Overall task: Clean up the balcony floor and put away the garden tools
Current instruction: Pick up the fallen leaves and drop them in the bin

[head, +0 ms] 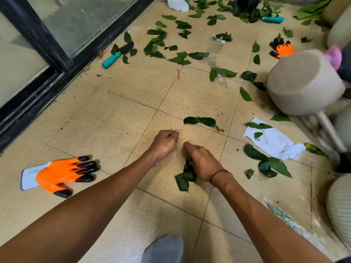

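Observation:
My right hand (201,160) grips a bunch of dark green leaves (186,177) low over the tiled floor (106,126). Just to its left, my left hand (165,143) has its fingers curled and nothing shows in it. Two green leaves (199,121) lie right ahead of my hands. Many more leaves (167,44) are scattered farther off. An orange claw glove (60,173) lies at the left, a second one (283,49) at the far right. A teal-handled trowel (115,56) lies by the sliding door, another teal tool (273,19) at the back.
A beige pot (302,84) lies tipped at the right, with other pale pots (340,205) along that side. Crumpled white paper (273,141) carries a few leaves. Clear plastic wrap (216,52) and a black pot (245,4) lie farther back. The door track (34,88) borders the left.

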